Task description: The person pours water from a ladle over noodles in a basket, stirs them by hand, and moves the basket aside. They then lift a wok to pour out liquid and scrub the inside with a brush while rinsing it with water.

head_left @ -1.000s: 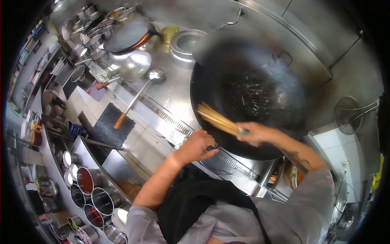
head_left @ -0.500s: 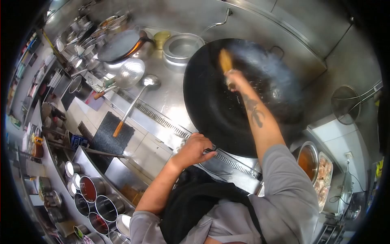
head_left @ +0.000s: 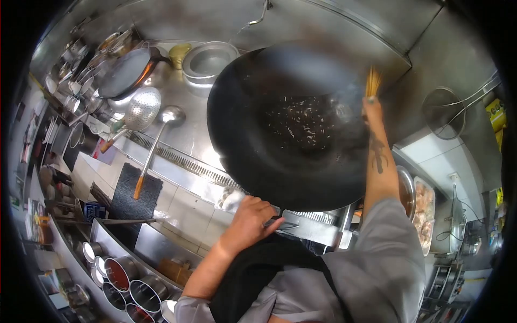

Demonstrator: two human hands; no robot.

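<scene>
A big black wok (head_left: 253, 161) fills the middle of the view, with small pale bits and a little dark liquid at its bottom. My left hand (head_left: 249, 223) is closed around the wok's handle (head_left: 278, 219) at the near rim; a whitish cloth (head_left: 230, 199) shows beside the fingers. At the far right rim, my right hand (head_left: 372, 113) grips a bamboo wok brush (head_left: 372, 85), its bristles pointing up and away. Steam or smoke hangs over the far side of the wok.
Left of the wok lie a ladle (head_left: 156, 145), a perforated skimmer (head_left: 142, 109) and a metal basin (head_left: 210, 62) under a running tap (head_left: 263, 13). A wire strainer (head_left: 444, 113) is at right, above a tray of raw meat (head_left: 424, 210). Several metal pots (head_left: 121, 273) stand lower left.
My right hand has swept the brush from inside the wok out to its right rim. The wok's inside and pale bits now show. My left hand stays at the near rim.
</scene>
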